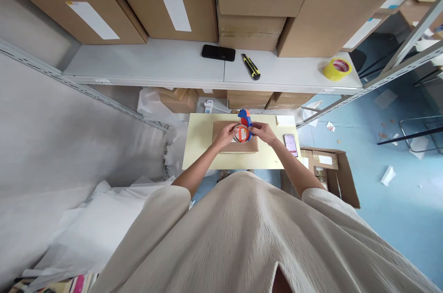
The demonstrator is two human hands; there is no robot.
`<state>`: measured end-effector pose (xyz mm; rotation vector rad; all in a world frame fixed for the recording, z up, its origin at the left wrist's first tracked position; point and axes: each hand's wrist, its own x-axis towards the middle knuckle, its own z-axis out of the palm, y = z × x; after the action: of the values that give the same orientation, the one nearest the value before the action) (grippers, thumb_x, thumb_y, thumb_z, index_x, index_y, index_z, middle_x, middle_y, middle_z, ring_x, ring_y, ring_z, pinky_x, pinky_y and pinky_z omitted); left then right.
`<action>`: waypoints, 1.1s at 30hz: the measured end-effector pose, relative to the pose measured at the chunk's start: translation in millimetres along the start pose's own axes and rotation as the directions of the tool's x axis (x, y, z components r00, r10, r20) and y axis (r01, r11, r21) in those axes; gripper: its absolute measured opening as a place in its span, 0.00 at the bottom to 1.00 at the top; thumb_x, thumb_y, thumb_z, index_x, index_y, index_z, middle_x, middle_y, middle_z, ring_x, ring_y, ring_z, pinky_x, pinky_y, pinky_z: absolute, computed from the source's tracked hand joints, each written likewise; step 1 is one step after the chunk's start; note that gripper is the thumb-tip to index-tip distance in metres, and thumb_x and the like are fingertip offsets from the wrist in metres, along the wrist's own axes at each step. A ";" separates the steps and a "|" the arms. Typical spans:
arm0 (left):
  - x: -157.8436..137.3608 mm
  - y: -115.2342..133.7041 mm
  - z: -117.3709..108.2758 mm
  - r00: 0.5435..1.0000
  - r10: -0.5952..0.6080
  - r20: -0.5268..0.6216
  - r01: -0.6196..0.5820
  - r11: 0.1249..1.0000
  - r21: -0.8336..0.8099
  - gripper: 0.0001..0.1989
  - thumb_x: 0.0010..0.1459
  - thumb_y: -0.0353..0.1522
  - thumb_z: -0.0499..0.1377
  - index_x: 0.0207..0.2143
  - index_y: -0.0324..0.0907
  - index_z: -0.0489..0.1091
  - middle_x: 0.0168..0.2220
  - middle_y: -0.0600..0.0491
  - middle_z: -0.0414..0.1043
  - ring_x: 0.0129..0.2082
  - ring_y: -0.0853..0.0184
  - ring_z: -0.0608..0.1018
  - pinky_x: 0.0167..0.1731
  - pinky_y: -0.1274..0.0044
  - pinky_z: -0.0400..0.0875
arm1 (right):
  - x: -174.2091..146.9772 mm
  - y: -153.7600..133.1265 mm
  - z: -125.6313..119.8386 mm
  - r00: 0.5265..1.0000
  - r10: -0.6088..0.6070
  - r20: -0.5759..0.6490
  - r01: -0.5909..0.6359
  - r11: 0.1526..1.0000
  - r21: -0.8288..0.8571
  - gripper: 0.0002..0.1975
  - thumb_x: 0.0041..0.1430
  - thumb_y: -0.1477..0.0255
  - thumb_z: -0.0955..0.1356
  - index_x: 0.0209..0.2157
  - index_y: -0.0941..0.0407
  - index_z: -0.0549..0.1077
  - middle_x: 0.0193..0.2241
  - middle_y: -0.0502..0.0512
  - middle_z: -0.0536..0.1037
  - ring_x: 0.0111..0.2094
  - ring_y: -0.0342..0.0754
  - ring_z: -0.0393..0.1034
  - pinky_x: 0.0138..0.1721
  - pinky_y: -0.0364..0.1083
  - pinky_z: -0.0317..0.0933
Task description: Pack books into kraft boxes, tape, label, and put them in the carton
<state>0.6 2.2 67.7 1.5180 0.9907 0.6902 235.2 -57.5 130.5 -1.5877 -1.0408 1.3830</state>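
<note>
A blue and orange tape dispenser (245,117) with a roll of tape (242,134) on it is held over a closed cardboard box (238,147). My right hand (263,133) grips the dispenser's blue side, its fingers closed. From the other side, the closed fingertips of my left hand (226,134) hold the rim of the tape roll. The box lies on a pale yellow table (200,145), partly hidden by both hands. To the right of my right hand lies a phone with a lit screen (290,144).
Above the table, a grey shelf (145,60) bears a dark phone (218,52), a yellow-black box cutter (251,67), a roll of yellow tape (337,68) and large cartons (180,7). An open carton (346,177) with smaller boxes stands at right. White packing sheets (93,224) pile up at left.
</note>
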 end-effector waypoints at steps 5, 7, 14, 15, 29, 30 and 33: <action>5.4 9.8 4.2 0.996 -0.089 0.017 0.090 0.993 -0.071 0.20 0.66 0.40 0.69 0.55 0.40 0.81 0.55 0.41 0.87 0.55 0.52 0.87 0.60 0.61 0.81 | -1.4 -4.2 -1.5 0.997 -0.079 0.007 0.079 0.985 -0.150 0.19 0.54 0.58 0.77 0.43 0.54 0.88 0.38 0.54 0.88 0.41 0.54 0.81 0.45 0.49 0.77; 6.1 13.3 6.3 0.995 -0.096 0.009 0.096 0.993 -0.064 0.18 0.65 0.38 0.69 0.54 0.40 0.81 0.55 0.42 0.87 0.55 0.53 0.87 0.60 0.61 0.81 | -1.7 -5.0 -2.4 0.996 -0.084 0.001 0.083 0.985 -0.154 0.19 0.54 0.58 0.76 0.43 0.54 0.88 0.38 0.54 0.88 0.40 0.53 0.80 0.44 0.49 0.76; 2.2 17.0 8.0 0.999 -0.010 0.036 0.010 1.000 0.002 0.29 0.58 0.37 0.72 0.62 0.42 0.77 0.58 0.43 0.84 0.56 0.53 0.86 0.60 0.62 0.80 | 0.5 -3.8 -8.6 0.996 -0.075 -0.049 0.065 0.983 -0.171 0.16 0.54 0.58 0.75 0.38 0.54 0.86 0.33 0.52 0.85 0.37 0.52 0.78 0.41 0.49 0.74; 1.4 17.5 8.1 0.999 -0.009 0.042 0.008 1.000 0.018 0.30 0.58 0.37 0.72 0.62 0.42 0.77 0.58 0.43 0.84 0.56 0.53 0.85 0.61 0.61 0.80 | 0.7 -2.6 -9.0 0.996 -0.073 -0.053 0.063 0.984 -0.165 0.16 0.54 0.58 0.74 0.38 0.54 0.86 0.33 0.52 0.85 0.37 0.52 0.78 0.41 0.49 0.74; -14.5 39.6 8.2 0.994 0.027 0.110 -0.037 0.995 0.096 0.36 0.66 0.42 0.70 0.73 0.44 0.68 0.67 0.41 0.78 0.64 0.51 0.82 0.64 0.64 0.78 | 3.0 8.3 -9.1 0.999 0.051 -0.003 -0.051 0.998 0.029 0.24 0.50 0.67 0.85 0.47 0.53 0.79 0.38 0.56 0.87 0.37 0.54 0.83 0.41 0.54 0.84; -15.2 40.2 8.2 0.992 0.034 0.119 -0.045 0.994 0.094 0.42 0.63 0.43 0.73 0.75 0.44 0.66 0.71 0.40 0.75 0.67 0.49 0.80 0.65 0.64 0.78 | 3.1 8.5 -8.7 0.998 0.055 -0.008 -0.055 0.997 0.062 0.24 0.50 0.67 0.85 0.47 0.52 0.79 0.38 0.56 0.87 0.38 0.54 0.83 0.42 0.54 0.85; -16.5 38.0 9.3 0.994 0.048 0.096 -0.059 0.992 0.113 0.53 0.57 0.42 0.78 0.80 0.45 0.61 0.78 0.37 0.64 0.73 0.44 0.74 0.68 0.61 0.76 | 4.2 10.2 -7.4 0.998 0.063 -0.009 -0.061 0.990 0.129 0.26 0.51 0.66 0.86 0.47 0.52 0.78 0.40 0.58 0.87 0.39 0.54 0.85 0.44 0.56 0.86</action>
<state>8.8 -17.0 104.7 1.6685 0.9361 0.6022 243.9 -57.7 120.4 -1.5439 -0.8831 1.4497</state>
